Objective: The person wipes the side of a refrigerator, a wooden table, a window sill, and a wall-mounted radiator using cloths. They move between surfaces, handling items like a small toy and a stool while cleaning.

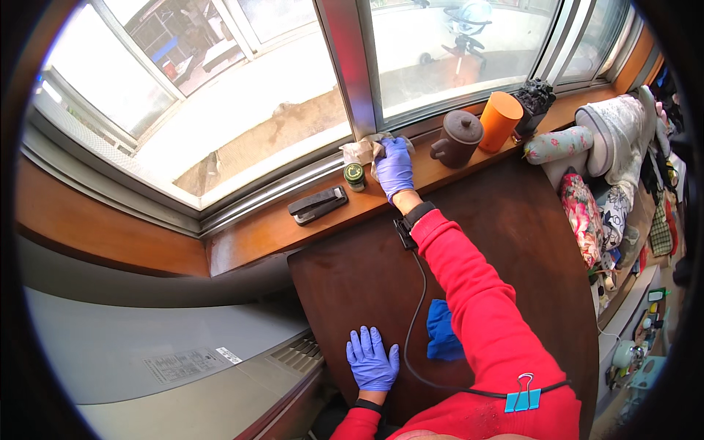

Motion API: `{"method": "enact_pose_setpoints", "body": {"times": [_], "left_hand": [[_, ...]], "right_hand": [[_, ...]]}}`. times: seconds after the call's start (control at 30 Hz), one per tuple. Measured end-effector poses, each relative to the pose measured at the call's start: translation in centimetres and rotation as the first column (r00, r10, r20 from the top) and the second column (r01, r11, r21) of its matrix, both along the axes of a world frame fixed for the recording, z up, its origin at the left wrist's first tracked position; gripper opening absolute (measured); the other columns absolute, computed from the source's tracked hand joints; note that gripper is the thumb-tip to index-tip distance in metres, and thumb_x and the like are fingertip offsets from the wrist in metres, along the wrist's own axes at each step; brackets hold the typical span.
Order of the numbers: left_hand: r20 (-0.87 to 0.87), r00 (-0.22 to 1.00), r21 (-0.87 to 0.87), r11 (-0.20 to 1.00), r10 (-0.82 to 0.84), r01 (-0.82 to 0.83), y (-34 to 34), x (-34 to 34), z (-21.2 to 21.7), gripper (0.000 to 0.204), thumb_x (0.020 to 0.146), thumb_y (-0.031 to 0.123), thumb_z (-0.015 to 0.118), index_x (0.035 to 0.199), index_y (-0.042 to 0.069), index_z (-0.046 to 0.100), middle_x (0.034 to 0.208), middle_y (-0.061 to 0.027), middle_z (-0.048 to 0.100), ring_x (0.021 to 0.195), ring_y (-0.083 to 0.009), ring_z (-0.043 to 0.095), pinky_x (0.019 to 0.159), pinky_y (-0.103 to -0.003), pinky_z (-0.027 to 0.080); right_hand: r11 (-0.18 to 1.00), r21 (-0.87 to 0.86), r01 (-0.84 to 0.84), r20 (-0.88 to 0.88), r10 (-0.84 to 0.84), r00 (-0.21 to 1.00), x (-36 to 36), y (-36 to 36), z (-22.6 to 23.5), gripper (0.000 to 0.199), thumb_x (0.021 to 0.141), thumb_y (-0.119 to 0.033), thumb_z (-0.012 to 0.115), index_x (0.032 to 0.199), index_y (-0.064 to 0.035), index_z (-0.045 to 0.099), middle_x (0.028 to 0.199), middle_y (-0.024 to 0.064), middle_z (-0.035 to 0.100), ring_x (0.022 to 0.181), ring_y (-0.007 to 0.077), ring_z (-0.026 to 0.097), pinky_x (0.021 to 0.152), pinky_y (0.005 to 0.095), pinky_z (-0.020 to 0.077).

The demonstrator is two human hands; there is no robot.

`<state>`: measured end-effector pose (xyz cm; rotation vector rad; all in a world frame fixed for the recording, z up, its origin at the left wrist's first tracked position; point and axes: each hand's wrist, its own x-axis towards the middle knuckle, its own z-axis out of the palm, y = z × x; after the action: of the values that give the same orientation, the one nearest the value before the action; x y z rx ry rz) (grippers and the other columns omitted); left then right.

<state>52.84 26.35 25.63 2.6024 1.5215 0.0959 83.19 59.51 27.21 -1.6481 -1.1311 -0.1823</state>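
Reaching far forward to the wooden windowsill (258, 214), my right hand (394, 167) in a purple glove is closed on a crumpled beige cloth (358, 152). The cloth lies against the foot of the window frame's upright. Just left of this hand stands a small dark-lidded jar (355, 176), with a black stapler (318, 205) farther left. A brown lidded teapot (458, 138) is on its right. My left hand (372, 361), also gloved, lies flat with its fingers spread on the dark wooden table (345, 286), holding nothing.
On the sill's right are an orange cylinder (501, 121) and a black ornament (534, 103). A blue cloth (444, 334) lies on the table under my right arm. A black cable (419, 301) crosses it. Cushions (581, 216) pile at the right; a grey appliance (169, 352) stands left.
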Motion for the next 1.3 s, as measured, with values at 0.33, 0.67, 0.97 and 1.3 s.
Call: {"method": "enact_pose_setpoints", "body": {"times": [0.33,0.67,0.97,1.3], "left_hand": [[0.014,1.000,0.016,1.000,0.013,-0.013,0.0,0.1,0.2,0.067,0.093,0.045,0.058,0.141,-0.001,0.050,0.148,-0.0233,0.044,0.141,-0.0437,0.034,0.115,-0.056,0.025],[0.014,1.000,0.024,1.000,0.012,-0.012,-0.2,-0.1,-0.2,0.070,0.093,0.047,0.056,0.143,-0.001,0.046,0.150,-0.0232,0.041,0.143,-0.0426,0.031,0.117,-0.055,0.021],[0.042,0.999,0.025,1.000,0.014,-0.015,-0.1,0.0,0.0,0.070,0.093,0.047,0.055,0.143,-0.002,0.046,0.151,-0.0235,0.042,0.144,-0.0425,0.031,0.117,-0.054,0.020],[0.040,0.999,0.029,0.999,0.019,-0.020,-0.1,-0.1,0.0,0.070,0.094,0.047,0.055,0.144,-0.001,0.046,0.152,-0.0228,0.041,0.144,-0.0419,0.031,0.118,-0.054,0.020]], "right_hand": [[0.655,-0.748,-0.106,-0.001,0.158,0.987,0.5,-1.3,3.0,0.024,0.089,-0.021,0.060,0.101,-0.0050,0.074,0.095,0.0240,0.071,0.094,0.0382,0.069,0.083,0.0442,0.0552],[0.664,-0.717,-0.212,-0.213,0.081,0.974,-0.5,-3.0,4.8,0.028,0.090,-0.022,0.057,0.110,-0.0078,0.071,0.110,0.0233,0.069,0.105,0.0390,0.066,0.090,0.0454,0.0534],[0.486,-0.769,-0.415,-0.382,0.171,0.908,2.0,-7.8,4.6,0.028,0.084,-0.027,0.071,0.099,-0.0025,0.073,0.088,0.0186,0.073,0.082,0.0284,0.071,0.077,0.0391,0.0551],[0.777,-0.576,-0.255,-0.271,0.113,0.956,-1.9,-8.1,2.0,0.023,0.084,-0.019,0.064,0.099,-0.0031,0.071,0.088,0.0247,0.069,0.085,0.0393,0.069,0.075,0.0445,0.0555]]}}
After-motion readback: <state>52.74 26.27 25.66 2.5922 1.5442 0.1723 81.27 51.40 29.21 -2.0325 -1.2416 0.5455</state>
